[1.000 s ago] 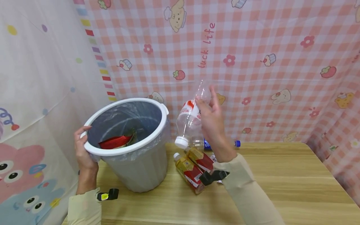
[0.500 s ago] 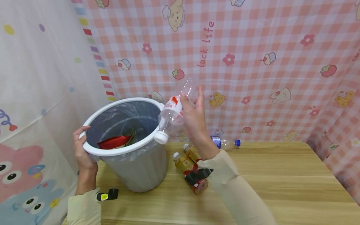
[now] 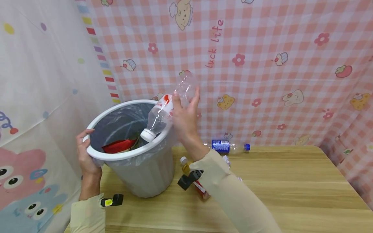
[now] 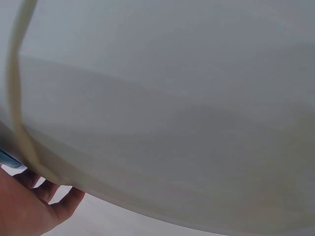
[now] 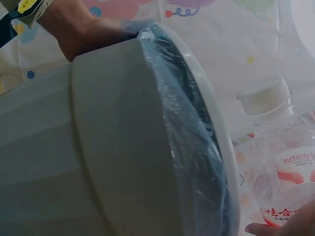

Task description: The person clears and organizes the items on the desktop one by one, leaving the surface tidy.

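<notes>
A grey trash can with a white rim and clear liner stands on the table, a red wrapper lying inside. My left hand grips its rim on the left side. In the left wrist view the can's grey wall fills most of the picture, with part of that hand at the lower left. My right hand holds a clear plastic bottle with a red-and-white label. The bottle tilts with its white cap down, over the can's right rim. In the right wrist view, only fingertips show beside the bottle.
Behind my right forearm, a blue-labelled bottle lies at the table's back edge. An amber drink bottle is partly covered by the forearm and wrist camera. Crumpled white scraps lie nearby. The wooden table meets a checked curtain.
My right hand has carried the clear bottle leftward, from above the table to over the can's opening. My left hand and the can have stayed put.
</notes>
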Motion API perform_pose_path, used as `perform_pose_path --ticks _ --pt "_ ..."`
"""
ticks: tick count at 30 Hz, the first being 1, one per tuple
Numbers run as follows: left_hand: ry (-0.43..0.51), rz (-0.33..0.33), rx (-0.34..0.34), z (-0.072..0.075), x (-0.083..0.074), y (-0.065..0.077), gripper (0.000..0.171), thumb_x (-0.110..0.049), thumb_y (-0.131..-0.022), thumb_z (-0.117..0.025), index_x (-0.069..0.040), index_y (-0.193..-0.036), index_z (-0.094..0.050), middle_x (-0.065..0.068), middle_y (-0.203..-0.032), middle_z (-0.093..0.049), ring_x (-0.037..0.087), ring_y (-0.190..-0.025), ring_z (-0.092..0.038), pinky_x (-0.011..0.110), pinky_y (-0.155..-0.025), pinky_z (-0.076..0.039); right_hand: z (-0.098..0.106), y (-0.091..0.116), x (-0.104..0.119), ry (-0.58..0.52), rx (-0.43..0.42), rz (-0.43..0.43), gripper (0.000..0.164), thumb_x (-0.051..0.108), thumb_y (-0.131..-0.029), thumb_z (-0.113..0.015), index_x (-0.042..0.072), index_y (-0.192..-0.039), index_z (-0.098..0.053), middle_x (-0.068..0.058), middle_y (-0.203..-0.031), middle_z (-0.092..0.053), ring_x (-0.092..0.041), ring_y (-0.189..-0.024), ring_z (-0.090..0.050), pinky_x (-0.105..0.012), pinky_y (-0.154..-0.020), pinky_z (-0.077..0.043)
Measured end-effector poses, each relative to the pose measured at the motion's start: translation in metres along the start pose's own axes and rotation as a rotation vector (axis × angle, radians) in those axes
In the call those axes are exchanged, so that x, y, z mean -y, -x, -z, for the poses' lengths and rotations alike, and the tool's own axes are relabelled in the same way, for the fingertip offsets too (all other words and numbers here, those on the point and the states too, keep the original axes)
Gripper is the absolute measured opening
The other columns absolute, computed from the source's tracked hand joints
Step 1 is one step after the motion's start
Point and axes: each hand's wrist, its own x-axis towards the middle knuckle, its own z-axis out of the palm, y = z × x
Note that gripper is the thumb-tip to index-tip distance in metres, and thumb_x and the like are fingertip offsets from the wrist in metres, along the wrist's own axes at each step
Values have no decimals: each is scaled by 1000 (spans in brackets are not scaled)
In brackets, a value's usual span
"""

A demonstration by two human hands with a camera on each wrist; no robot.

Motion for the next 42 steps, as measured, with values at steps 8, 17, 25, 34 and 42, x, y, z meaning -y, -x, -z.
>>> perform_pose_path --ticks 8,17,25,34,42 --pt "25 -4 1 -1 1 0 31 -11 -96 -33 -6 -112 -59 15 -118 -55 22 -103 -54 25 -87 -44 -17 1 -10 50 31 132 81 36 -98 -59 34 -158 -5 7 -165 -6 -16 -151 -10 -42 -118 -21" --pt "68 -5 -7 -2 1 0 31 -11 -96 -33 -4 -112 -59 15 -116 -57 22 -101 -56 25 -86 -44 -28 5 -23 103 111 194 79 37 -96 -64 48 -155 -13 -5 -159 -20 -26 -139 -40 -32 -91 -53" --pt "49 4 -3 -3 1 1 32 -12 -96 -33 -3 -115 -58 15 -119 -55 22 -103 -55 25 -86 -44 -28 5 -27 265 144 205 81 46 -93 -65 52 -153 -12 -7 -160 -20 -32 -140 -37 -48 -102 -44" --pt "26 10 -2 -3 0 1 32 -12 -97 -33 -4 -117 -56 16 -122 -54 23 -105 -55 24 -87 -45 -29 6 -28 377 174 223 81 46 -92 -66 52 -153 -13 -10 -160 -21 -30 -118 -55 -42 -90 -52" --pt "33 10 0 -2 0 1 31 -12 -96 -33 -5 -115 -58 16 -120 -54 23 -104 -55 24 -86 -45 -29 7 -29 441 210 264 84 43 -90 -70 50 -154 -16 -10 -157 -24 -15 -76 -50 -27 -70 -49"
